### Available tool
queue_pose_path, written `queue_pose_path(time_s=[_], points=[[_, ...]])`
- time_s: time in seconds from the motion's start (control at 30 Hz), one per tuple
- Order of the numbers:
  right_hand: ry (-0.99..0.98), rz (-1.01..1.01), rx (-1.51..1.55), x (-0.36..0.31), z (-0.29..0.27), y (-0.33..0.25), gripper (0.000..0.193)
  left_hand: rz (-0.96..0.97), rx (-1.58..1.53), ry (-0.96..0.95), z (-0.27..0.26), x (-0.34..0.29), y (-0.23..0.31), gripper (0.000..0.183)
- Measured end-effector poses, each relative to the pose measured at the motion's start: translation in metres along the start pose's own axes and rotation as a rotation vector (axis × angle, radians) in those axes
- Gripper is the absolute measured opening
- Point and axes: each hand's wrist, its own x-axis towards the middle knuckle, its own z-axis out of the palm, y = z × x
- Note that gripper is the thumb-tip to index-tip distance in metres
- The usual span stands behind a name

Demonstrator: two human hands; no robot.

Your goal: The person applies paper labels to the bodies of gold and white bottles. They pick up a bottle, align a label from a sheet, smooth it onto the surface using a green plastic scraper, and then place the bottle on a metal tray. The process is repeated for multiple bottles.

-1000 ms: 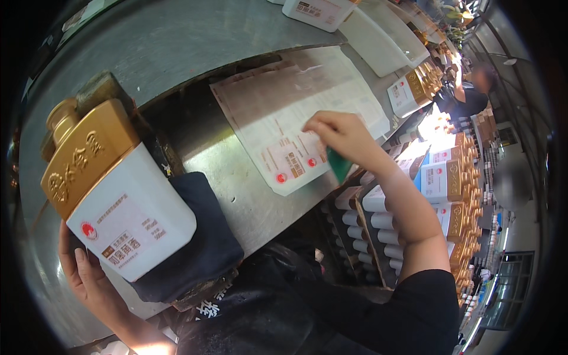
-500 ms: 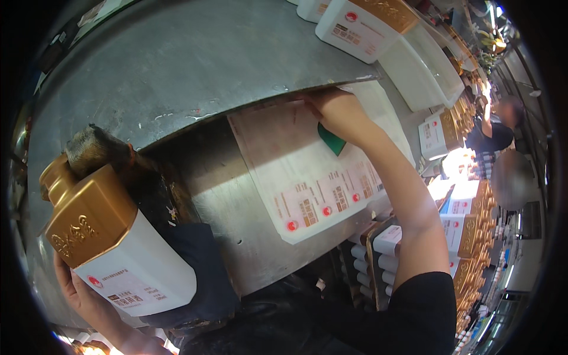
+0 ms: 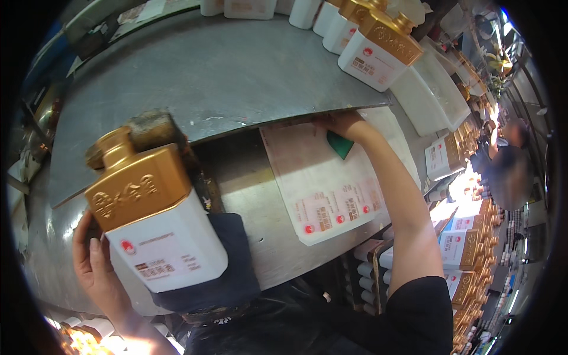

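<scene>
A large bottle (image 3: pixel 171 242) with a white body, gold shoulder and gold neck lies tilted on a dark cloth pad (image 3: pixel 236 260). It bears a red emblem and printed lettering. My left hand (image 3: pixel 97 266) is at its left side, thumb up, with some fingertips behind the gold shoulder. My right hand (image 3: pixel 343 125) reaches to the far part of a pale sheet of printed decals (image 3: pixel 302 177), its fingertips in shadow by the raised metal edge. From under its palm sticks out a green, flat, scraper-like piece (image 3: pixel 339 145).
A raised metal tabletop (image 3: pixel 177 71) spans the far side. Finished-looking bottles (image 3: pixel 370 59) and a white plastic tub (image 3: pixel 432 89) stand at the far right. Many more gold-and-white bottles (image 3: pixel 467 242) line the right. Another person (image 3: pixel 503 154) is beyond them. A dark bundle (image 3: pixel 151 130) touches the bottle's neck.
The view has shifted, bringing more bottles in at the far edge. More of my left thumb and fingers shows beside the bottle. My right hand stays at the sheet with the green piece.
</scene>
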Motion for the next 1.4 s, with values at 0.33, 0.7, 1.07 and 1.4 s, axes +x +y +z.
queue_pose_path(time_s=[0.33, 0.7, 1.07, 1.4], points=[[0.06, 0.07, 0.693, -0.093, -0.04, -0.12, 0.011, 0.131, 0.121, -0.081, -0.007, -0.007, 0.022, 0.031], [-0.343, -0.038, 1.367, -0.124, -0.124, -0.315, 0.018, 0.114, -0.153, -0.804, 0.042, 0.001, 0.086, 0.045], [-0.181, -0.402, 0.55, -0.096, -0.131, -0.336, 0.017, 0.342, 0.348, -0.305, 0.016, 0.032, 0.095, 0.032], [-0.198, -0.283, 0.955, -0.051, -0.144, -0.349, 0.021, 0.117, -0.066, -0.571, 0.029, 0.044, 0.097, 0.026]])
